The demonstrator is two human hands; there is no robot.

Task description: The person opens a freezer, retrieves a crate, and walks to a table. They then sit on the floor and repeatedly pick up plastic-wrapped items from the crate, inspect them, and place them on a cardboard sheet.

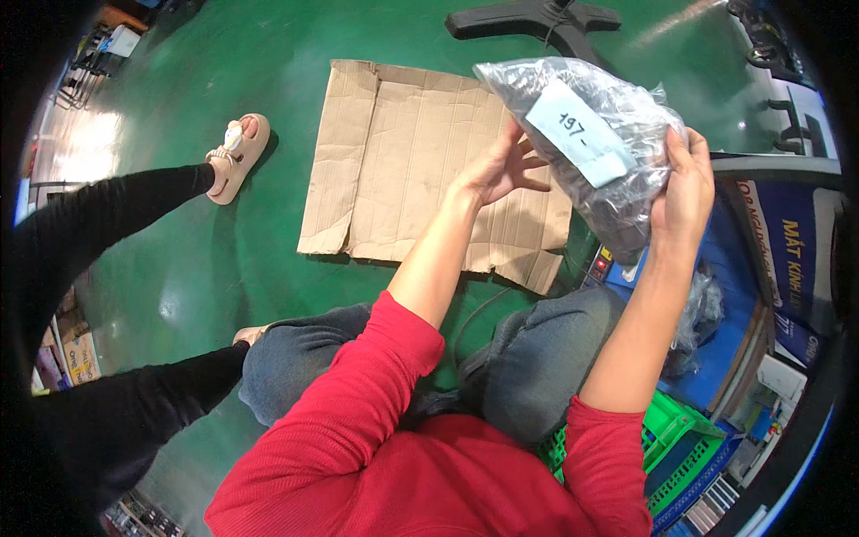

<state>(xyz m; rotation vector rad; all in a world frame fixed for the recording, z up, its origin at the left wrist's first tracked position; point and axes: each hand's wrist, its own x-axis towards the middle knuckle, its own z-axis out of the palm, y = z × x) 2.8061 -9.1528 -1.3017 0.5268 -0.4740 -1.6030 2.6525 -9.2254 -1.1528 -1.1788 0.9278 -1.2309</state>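
Note:
A clear plastic bag (626,116) with dark contents is held up over the right side of the cardboard. On its face lies a pale paper label (582,134) with handwriting. My right hand (685,183) grips the bag's right edge, thumb in front. At the bag's lower left is my left hand (503,170), its fingers spread and not wrapped round anything. Part of it goes behind the bag, so I cannot tell whether it touches. What the bag contains is not clear through the creased plastic.
Flattened cardboard (420,161) lies on the green floor (179,268). Beyond it stands a dark stand base (537,22). At left are another person's legs (116,210) and sandal (240,157). A green crate (680,438) and a blue surface (716,340) with plastic bags are at right.

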